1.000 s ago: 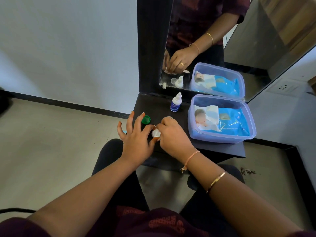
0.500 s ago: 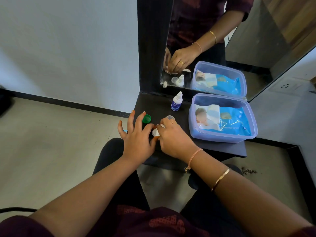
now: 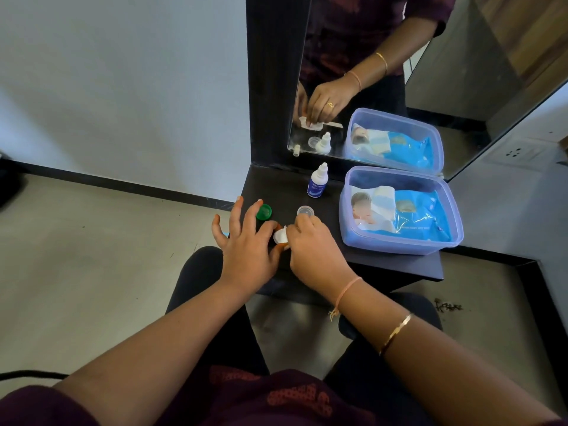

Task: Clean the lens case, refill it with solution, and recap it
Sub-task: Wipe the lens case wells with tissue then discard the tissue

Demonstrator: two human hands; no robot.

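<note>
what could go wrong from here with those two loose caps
The green cap lies loose near the shelf's left edge, beside the left hand's spread fingers; a nudge could send it to the floor.
The clear cap sits just ahead of the right hand pressing a white wipe on the lens case; it might get knocked too.

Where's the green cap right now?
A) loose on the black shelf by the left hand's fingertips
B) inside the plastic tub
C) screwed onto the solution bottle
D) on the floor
A: the green cap lies loose on the black shelf, just past the left hand's spread fingers.
</note>
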